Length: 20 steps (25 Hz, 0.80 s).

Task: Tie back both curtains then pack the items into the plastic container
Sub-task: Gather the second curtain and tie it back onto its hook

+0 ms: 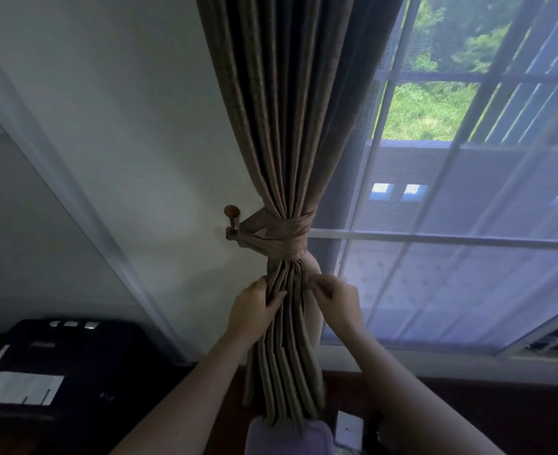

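The brown pleated fabric curtain (280, 126) hangs in the middle of the scene, gathered into a narrow bundle by a matching brown fabric tie-back band (287, 236) wrapped round it. The band's left end loops onto a round-knobbed wooden wall hook (232, 221) on the white wall (123, 126). Just below the band, the left hand (254, 310) has its grip closed on the left pleats of the bundle, and the right hand (335, 302) pinches the right edge of the bundle between thumb and fingers. To the right is a white-framed window (451, 239) behind sheer mesh, with greenery far outside. At near left sits a black machine (74, 362) with white labels. No plastic container can be made out.
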Each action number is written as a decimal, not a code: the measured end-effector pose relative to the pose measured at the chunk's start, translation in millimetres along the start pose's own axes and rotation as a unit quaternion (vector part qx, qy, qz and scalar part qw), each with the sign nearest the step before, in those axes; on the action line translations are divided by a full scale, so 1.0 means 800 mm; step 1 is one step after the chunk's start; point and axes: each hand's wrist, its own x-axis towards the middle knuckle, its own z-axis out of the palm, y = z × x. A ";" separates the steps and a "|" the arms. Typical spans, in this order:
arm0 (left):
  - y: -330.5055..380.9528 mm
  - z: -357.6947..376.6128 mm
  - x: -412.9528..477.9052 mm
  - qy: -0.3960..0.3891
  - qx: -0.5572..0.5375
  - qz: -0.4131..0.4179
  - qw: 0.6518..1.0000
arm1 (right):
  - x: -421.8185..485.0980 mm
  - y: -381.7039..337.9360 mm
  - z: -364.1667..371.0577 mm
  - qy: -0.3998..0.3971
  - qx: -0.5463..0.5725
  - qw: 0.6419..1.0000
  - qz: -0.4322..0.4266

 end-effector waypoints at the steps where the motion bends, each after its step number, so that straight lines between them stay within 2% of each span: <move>1: -0.004 -0.001 0.002 -0.002 -0.009 0.002 1.000 | -0.002 -0.002 0.001 0.001 0.022 1.000 -0.007; 4: -0.012 -0.003 0.000 -0.003 -0.033 0.010 0.999 | -0.005 -0.014 0.007 0.008 0.097 0.995 -0.015; 8: -0.011 -0.006 0.001 -0.011 -0.062 0.014 0.998 | 0.001 -0.028 0.014 0.016 0.153 0.987 0.038; 11: -0.011 -0.011 0.002 -0.011 -0.070 0.014 0.997 | 0.014 -0.028 0.009 -0.055 0.118 0.992 -0.001; 13: -0.015 -0.014 0.001 0.002 -0.069 0.021 0.997 | 0.015 -0.026 0.002 -0.116 0.149 0.982 0.000; 16: -0.026 -0.016 0.001 -0.001 -0.055 0.019 0.998 | 0.009 -0.027 -0.011 -0.230 0.293 0.928 0.020; 18: -0.027 -0.021 -0.002 -0.015 -0.070 0.002 0.997 | 0.014 -0.035 -0.022 -0.306 0.327 0.893 0.039; 20: -0.026 -0.025 -0.008 -0.034 -0.101 -0.006 0.994 | 0.021 -0.044 -0.030 -0.324 0.303 0.895 0.047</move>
